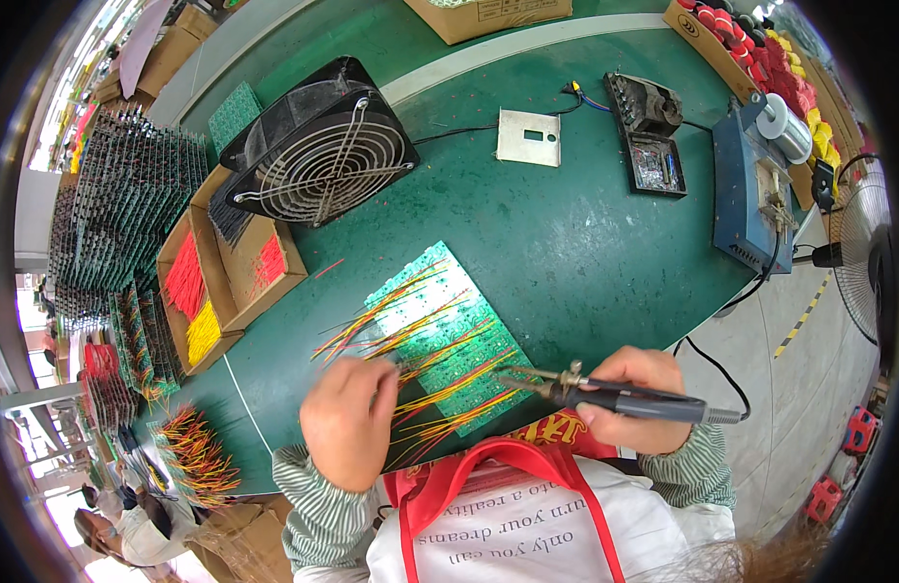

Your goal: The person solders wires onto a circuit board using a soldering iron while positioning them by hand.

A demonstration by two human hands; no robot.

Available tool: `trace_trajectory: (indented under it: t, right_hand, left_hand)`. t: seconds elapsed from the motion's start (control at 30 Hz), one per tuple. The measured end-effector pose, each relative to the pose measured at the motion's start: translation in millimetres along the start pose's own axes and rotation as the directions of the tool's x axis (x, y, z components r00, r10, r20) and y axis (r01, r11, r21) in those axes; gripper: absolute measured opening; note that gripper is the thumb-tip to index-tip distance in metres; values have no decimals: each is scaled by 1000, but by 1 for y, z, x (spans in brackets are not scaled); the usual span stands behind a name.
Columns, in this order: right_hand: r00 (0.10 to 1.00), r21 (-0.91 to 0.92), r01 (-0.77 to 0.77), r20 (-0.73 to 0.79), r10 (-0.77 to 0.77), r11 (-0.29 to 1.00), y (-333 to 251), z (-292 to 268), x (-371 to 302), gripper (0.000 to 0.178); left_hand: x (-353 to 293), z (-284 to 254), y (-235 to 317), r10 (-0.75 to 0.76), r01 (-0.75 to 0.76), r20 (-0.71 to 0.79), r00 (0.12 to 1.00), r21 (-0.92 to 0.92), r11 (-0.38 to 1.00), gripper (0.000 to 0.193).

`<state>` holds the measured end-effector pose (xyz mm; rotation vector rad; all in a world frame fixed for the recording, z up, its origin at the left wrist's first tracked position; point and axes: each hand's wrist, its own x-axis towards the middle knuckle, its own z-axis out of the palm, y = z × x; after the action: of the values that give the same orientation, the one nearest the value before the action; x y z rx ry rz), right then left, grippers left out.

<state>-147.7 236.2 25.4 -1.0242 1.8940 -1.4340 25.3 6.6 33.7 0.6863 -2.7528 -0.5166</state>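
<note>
A green circuit board panel [459,277] lies slantwise on the table before me. Rows of thin red, yellow and black wires [440,395] run across it and stick out past its left edge. My right hand [646,369] grips a dark grey soldering iron [629,401] with a metal guide clamped along it. The iron's tip reaches over the right side of the panel, near a lower row of wires. My left hand [347,418] is closed by the panel's left edge, thumb and fingers drawn together at the wire ends. What it pinches is hidden.
A black fan [323,160] stands behind the panel, beside a cardboard box [237,316] of red and yellow wires. Stacked boards [129,204] rise at left. A blue machine with a solder spool [784,131] sits at right; a black tray [655,165] and metal plate [529,151] lie farther back.
</note>
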Motion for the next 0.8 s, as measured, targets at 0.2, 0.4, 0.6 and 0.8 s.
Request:
trace_trajectory:
  t: [0.2, 0.4, 0.6, 0.8]
  right_hand:
    - [997, 56, 14, 70, -18, 998, -1, 27, 2, 19]
    - [991, 69, -68, 122, 59, 995, 1, 33, 3, 17]
    - [988, 63, -94, 130, 86, 994, 1, 39, 7, 17]
    - [988, 100, -84, 137, 70, 991, 3, 37, 8, 19]
  left_hand:
    - [-32, 18, 0, -24, 102, 264, 964, -286, 953, 10]
    - [-29, 22, -6, -55, 158, 325, 944, -299, 941, 11]
    - [-30, 23, -9, -44, 156, 330, 943, -323, 933, 11]
    - [-27, 22, -8, -39, 158, 341, 939, -329, 931, 11]
